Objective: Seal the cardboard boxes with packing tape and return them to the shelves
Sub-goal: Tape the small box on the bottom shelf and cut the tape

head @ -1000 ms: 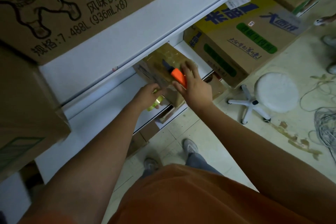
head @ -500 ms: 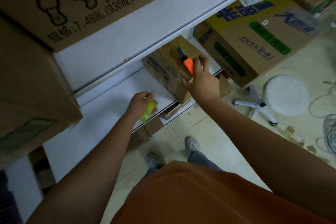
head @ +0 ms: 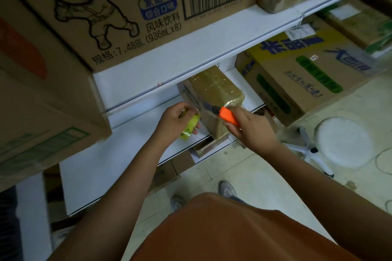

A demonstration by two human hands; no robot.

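Both hands are gripping tools beside the taped box (head: 214, 93): my left hand (head: 176, 121) is clutching the tape roll (head: 189, 128), my right hand (head: 252, 127) the orange cutter (head: 228, 117).

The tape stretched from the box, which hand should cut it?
The right hand, probably. It already grips the orange cutter, blade end beside the small taped box. The left hand is busy holding the tape roll.

Taped box (head: 214, 91) on lower shelf (head: 135, 133), tape roll (head: 188, 128) left, cutter (head: 228, 116) right.
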